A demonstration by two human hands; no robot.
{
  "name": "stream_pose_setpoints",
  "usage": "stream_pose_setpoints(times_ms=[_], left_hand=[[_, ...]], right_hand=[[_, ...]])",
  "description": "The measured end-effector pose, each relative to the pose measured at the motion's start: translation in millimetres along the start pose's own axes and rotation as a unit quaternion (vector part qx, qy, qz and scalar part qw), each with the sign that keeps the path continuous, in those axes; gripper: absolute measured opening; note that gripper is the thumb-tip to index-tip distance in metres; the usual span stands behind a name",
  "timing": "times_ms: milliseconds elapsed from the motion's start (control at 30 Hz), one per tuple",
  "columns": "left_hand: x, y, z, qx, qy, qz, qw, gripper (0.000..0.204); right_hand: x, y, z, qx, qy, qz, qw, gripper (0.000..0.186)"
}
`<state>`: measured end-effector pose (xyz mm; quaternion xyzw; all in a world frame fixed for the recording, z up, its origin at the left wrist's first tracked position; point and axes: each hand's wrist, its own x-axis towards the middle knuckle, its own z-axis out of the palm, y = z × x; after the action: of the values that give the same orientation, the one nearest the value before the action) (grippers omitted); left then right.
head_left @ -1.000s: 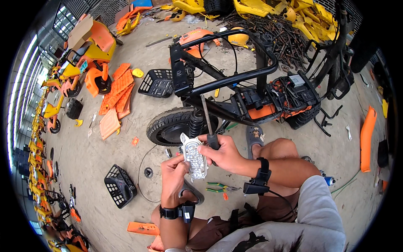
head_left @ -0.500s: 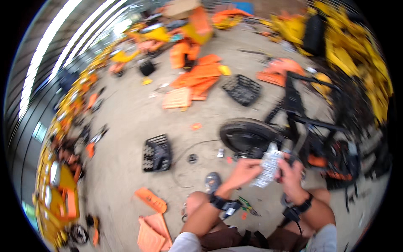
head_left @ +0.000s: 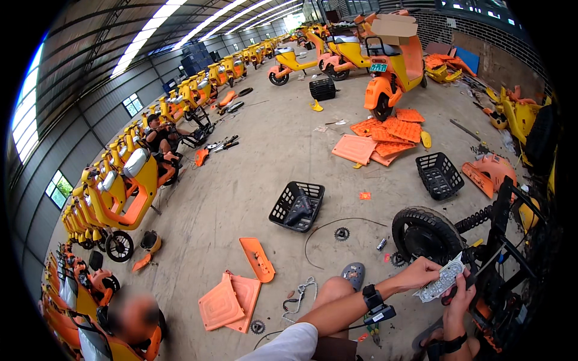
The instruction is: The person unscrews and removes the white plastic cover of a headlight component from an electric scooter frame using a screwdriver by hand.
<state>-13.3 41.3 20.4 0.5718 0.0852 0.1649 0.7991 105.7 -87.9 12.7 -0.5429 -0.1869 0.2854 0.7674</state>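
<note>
A silvery, ridged metal plate point(head_left: 442, 281) is held up between my hands at the lower right. My left hand point(head_left: 416, 274) has its fingers closed at the plate's upper left side. My right hand point(head_left: 459, 301) grips its right side from below; something dark and red shows by those fingers, too small to name. Just beyond is a stripped scooter frame point(head_left: 498, 222) with a black-tyred wheel point(head_left: 426, 236), lying low beside me. Part of the frame is hidden behind my right hand.
Black crates stand ahead, one point(head_left: 297, 206) holding a dark power tool point(head_left: 300, 207). Orange panels point(head_left: 229, 302) lie left of my legs, and more are piled point(head_left: 391, 135) farther off. Yellow-orange scooters point(head_left: 129, 180) line the left. Another person point(head_left: 161, 133) sits among them. A cable point(head_left: 307, 240) curves across the floor.
My view has swung left, so hands and scooter frame now sit farther right in the picture. The metal plate is still between my hands, tilted differently.
</note>
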Motion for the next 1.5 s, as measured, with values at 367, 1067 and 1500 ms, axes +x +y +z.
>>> stream_pose_setpoints(times_ms=[367, 1067, 1500], left_hand=[[-3, 2, -13, 0.157, 0.038, -0.059, 0.985, 0.037], [1, 7, 8, 0.094, 0.089, -0.110, 0.985, 0.027], [-1, 8, 7, 0.095, 0.070, -0.098, 0.988, 0.032]], right_hand=[[2, -19, 3, -0.044, -0.020, 0.073, 0.996, 0.027], [-1, -24, -9, 0.010, -0.044, 0.048, 0.998, 0.035], [-2, -25, -6, 0.010, -0.045, 0.048, 0.998, 0.037]])
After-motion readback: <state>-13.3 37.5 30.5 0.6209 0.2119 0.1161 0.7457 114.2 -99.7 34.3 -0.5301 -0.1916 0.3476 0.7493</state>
